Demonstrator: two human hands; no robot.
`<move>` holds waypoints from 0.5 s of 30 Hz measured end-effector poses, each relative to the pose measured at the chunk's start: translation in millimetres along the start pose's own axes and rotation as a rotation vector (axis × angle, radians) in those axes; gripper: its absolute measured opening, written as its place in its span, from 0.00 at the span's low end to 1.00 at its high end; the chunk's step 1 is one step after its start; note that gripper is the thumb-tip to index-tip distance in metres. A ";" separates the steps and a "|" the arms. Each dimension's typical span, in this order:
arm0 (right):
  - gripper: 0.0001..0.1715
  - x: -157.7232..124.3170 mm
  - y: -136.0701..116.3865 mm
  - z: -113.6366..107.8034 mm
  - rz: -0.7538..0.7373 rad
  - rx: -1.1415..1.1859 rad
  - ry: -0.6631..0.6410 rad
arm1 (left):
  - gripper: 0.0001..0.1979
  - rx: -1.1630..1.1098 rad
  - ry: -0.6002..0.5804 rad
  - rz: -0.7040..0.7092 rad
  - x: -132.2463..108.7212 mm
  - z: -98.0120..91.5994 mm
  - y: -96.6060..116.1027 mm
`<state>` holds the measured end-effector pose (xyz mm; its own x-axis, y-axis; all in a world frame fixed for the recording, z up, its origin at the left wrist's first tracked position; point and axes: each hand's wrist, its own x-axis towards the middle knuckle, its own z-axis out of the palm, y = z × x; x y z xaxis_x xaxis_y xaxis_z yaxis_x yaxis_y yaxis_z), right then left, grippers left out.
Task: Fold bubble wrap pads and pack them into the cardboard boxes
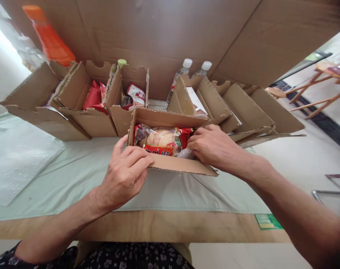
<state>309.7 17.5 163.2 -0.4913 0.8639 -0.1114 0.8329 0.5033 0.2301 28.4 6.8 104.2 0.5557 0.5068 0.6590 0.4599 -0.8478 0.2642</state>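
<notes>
"What do you have at your end?"

"Through the head camera I see the left hand point(127, 168) at the near left corner of a narrow, open-topped brown cardboard box point(182, 166). Its fingers bend over the front edge, the index finger reaching along the left end. The thumb is hidden from me, so I can't tell whether it pinches the wall."

"And the right hand point(207, 144)?"

"Reaching into the right end of that box, fingers bent and close together at the end of a clear-and-red plastic packet point(161, 139) with round, pale contents. The fingertips are out of my sight; I can't say if they have hold of it. Some crinkled, clear plastic point(186, 153) shows just beside them."

"So where does the packet sit?"

"Inside the box, lying lengthwise between the long walls. I have the box in front of a row of brown cardboard bins with notched rims point(99, 125), above a pale green cloth point(86, 164)."

"Anything behind?"

"Two clear plastic bottles with white caps point(179, 76) beyond the row, and an orange plastic bottle point(52, 41) at the far left."
</notes>
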 end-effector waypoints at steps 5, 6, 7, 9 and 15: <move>0.08 -1.7 -1.4 -2.4 0.011 -0.024 -0.068 | 0.13 -0.032 0.052 -0.026 -5.9 -0.7 3.4; 0.08 -10.9 0.0 -4.8 0.009 0.012 0.020 | 0.17 -0.044 0.096 -0.049 -8.8 -2.5 4.0; 0.10 -22.9 1.7 -6.8 0.032 0.056 0.139 | 0.21 -0.056 0.151 -0.079 -12.3 -4.6 3.9; 0.15 -51.9 5.5 -6.9 0.187 0.151 0.424 | 0.31 -0.094 0.252 -0.164 -20.1 -7.8 0.6; 0.33 -95.3 -6.8 54.8 0.683 0.878 0.661 | 0.39 -0.591 0.155 -0.576 -32.0 15.6 -27.5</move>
<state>364.8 -67.2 119.2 0.2748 0.9029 0.3304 0.7278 0.0292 -0.6852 8.8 16.3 64.9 0.2240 0.8950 0.3857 0.1802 -0.4270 0.8861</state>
